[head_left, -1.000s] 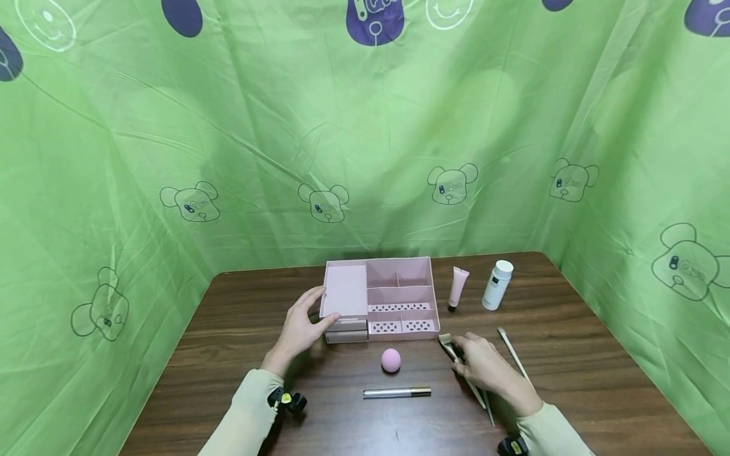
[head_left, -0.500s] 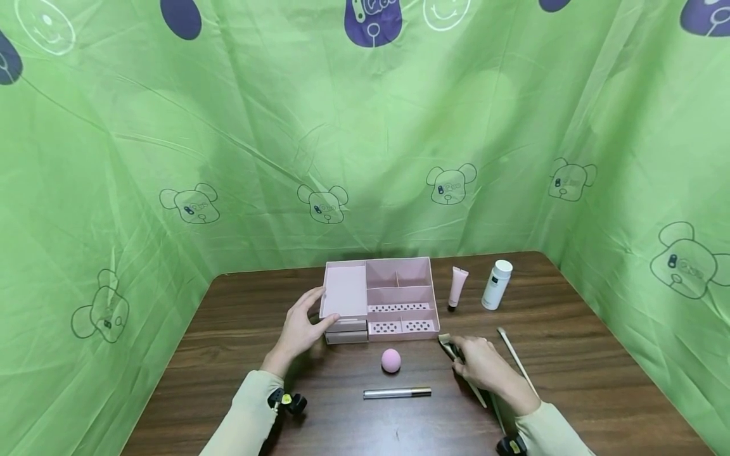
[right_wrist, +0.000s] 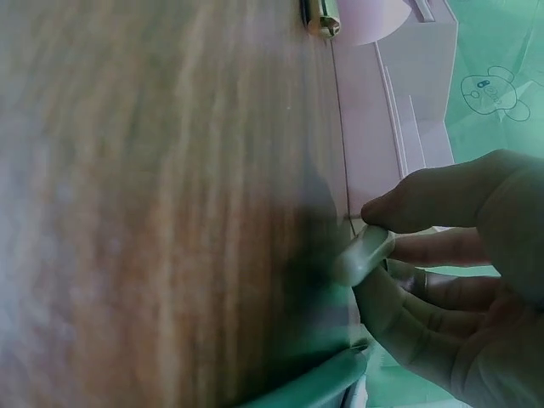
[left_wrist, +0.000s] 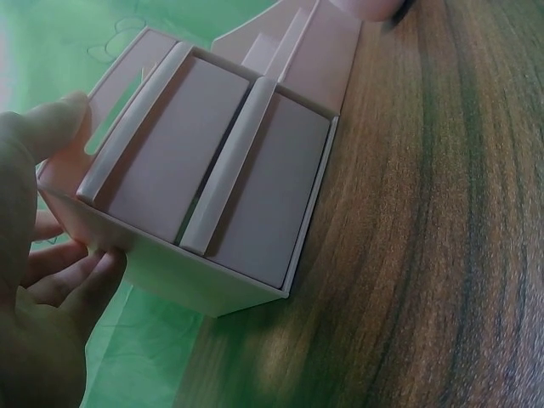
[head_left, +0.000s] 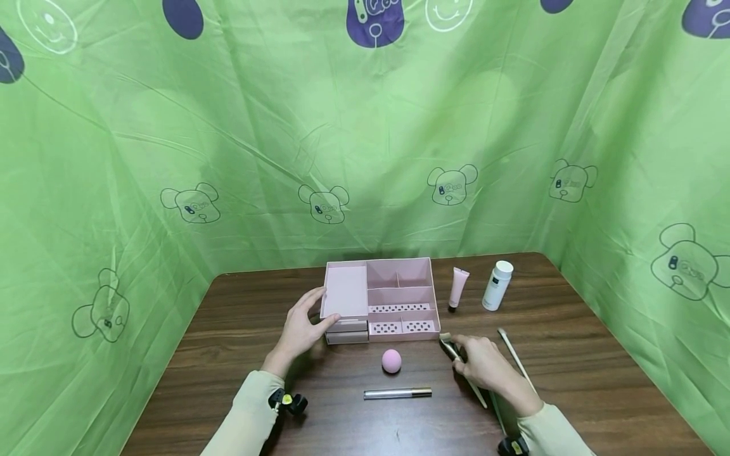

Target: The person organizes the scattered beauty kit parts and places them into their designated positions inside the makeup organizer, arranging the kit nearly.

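A pink makeup organizer (head_left: 403, 335) with two small drawers (left_wrist: 268, 183) stands at the table's middle back. My left hand (head_left: 302, 326) grips its left front corner, thumb at the upper front and fingers bent against the side wall. My right hand (head_left: 481, 362) pinches a makeup brush (head_left: 478, 396) between thumb and fingers, just right of the organizer's front corner. In the right wrist view the pale brush handle (right_wrist: 367, 255) shows between thumb and index finger. A green-handled stick (head_left: 497, 415) lies partly under that hand, its other end hidden.
A thin white brush (head_left: 515, 356) lies right of the right hand. A pink tube (head_left: 457, 287) and a white bottle (head_left: 498, 286) are at the back right. A pink ball (head_left: 391, 361) and a silver tube (head_left: 397, 393) lie in front of the organizer.
Under the right hand the green-handled stick has swung, its near end now further right, towards the wrist. Both hands stay almost where they were.
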The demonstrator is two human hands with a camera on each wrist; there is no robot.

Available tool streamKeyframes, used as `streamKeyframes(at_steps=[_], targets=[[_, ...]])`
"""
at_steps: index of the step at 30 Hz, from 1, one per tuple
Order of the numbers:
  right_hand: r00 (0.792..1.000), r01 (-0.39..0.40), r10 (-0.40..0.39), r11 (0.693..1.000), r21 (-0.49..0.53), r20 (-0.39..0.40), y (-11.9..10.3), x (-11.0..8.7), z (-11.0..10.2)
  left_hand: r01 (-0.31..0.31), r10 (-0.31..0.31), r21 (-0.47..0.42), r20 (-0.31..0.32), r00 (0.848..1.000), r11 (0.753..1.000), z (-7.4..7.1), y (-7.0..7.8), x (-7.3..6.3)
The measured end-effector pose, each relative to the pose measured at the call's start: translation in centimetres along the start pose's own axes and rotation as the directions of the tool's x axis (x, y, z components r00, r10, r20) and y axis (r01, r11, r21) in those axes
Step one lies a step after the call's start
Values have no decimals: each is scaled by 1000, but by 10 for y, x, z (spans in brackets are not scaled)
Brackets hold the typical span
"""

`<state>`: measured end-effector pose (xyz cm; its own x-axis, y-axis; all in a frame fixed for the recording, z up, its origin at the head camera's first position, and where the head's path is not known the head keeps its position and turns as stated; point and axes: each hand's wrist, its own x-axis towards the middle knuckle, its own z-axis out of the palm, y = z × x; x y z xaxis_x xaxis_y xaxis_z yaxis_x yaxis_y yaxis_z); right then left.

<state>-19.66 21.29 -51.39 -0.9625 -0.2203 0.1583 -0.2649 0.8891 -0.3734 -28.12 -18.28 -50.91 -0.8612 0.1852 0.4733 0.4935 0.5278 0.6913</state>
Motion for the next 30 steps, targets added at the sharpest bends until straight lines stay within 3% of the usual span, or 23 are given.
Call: streamKeyframes(at_steps=[7, 30], targets=[[999, -23, 23, 1000, 12, -22, -2, 1, -5, -1, 1, 7, -3, 1000, 1000, 0, 0, 0], [996, 34, -25, 993, 110, -85, -6, 10, -18, 5, -6, -70, -3, 1000, 998, 2, -2, 0]])
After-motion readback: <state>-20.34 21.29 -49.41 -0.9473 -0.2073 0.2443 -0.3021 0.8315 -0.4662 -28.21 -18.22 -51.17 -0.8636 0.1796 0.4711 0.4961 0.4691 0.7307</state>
